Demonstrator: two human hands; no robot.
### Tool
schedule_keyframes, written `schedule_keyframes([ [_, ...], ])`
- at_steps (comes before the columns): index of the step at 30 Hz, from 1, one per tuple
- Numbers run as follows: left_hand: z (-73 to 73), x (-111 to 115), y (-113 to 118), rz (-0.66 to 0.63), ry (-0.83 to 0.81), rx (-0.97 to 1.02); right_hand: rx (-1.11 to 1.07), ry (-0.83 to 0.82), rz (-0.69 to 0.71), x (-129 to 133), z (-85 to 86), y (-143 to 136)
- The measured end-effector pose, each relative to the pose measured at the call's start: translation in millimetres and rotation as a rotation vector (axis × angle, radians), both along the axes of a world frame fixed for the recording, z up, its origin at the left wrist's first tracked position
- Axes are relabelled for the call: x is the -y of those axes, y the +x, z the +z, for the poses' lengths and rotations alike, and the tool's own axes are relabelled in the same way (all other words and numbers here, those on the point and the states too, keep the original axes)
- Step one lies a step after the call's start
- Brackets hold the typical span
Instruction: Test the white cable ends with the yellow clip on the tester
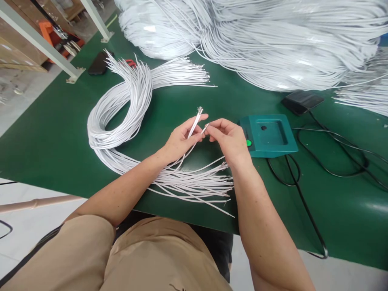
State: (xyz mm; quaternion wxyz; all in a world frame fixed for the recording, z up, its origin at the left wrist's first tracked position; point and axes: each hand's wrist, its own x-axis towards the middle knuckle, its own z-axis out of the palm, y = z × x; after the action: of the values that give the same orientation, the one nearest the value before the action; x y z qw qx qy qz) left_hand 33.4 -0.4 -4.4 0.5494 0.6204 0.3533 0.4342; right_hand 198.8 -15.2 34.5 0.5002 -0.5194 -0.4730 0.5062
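My left hand (pixel 182 139) is closed on a few white wires (pixel 195 124), whose stripped ends stick up above the fingers. Close beside it, the fingertips of my right hand (pixel 227 137) pinch the tip of a white wire that also runs through my left fingers. Below the hands a fanned bundle of loose white wires (pixel 194 184) lies on the green table, its ends pointing right. That bundle belongs to a looped coil of white wires (pixel 118 117) at the left. Fine detail at the pinched tip is too small to make out.
A teal device (pixel 269 151) with a green button stands right of my right hand. Black cables (pixel 303 218) trail from it and from a black pedal-like box (pixel 303 102). Large wire heaps (pixel 273 40) fill the back. A dark flat object (pixel 98 64) lies by a metal post (pixel 72 72).
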Motion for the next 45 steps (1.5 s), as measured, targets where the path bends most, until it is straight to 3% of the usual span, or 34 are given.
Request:
schedule_keyframes([
  [13, 5.1, -0.1, 0.8, 0.005, 0.037, -0.107, 0.131, 0.03, -0.005, -0.5, -2.1, -0.4],
  [17, 2.8, -0.8, -1.5, -0.024, -0.021, -0.082, 0.231, -0.108, -0.013, -1.6, -3.2, 2.8],
  [19, 2.9, -1.4, -2.0, -0.033, -0.069, -0.044, 0.178, -0.151, 0.005, -1.6, -3.1, 4.0],
  [23, 4.4, -1.7, -1.4, -0.045, -0.105, -0.001, -0.017, -0.073, 0.025, -1.6, -3.5, 3.3],
  [27, 3.8, -0.9, -1.4, -0.052, -0.088, -0.005, -0.076, -0.051, 0.041, -0.7, -4.0, 0.9],
  [40, -0.7, -3.0, -2.5, -0.081, -0.056, -0.028, 0.05, -0.017, -0.047, 1.7, 0.2, -2.2],
  [45, -0.5, -2.4, -3.2, -0.06, 0.0, -0.071, 0.041, -0.18, -0.003, 1.8, 3.4, 1.1],
])
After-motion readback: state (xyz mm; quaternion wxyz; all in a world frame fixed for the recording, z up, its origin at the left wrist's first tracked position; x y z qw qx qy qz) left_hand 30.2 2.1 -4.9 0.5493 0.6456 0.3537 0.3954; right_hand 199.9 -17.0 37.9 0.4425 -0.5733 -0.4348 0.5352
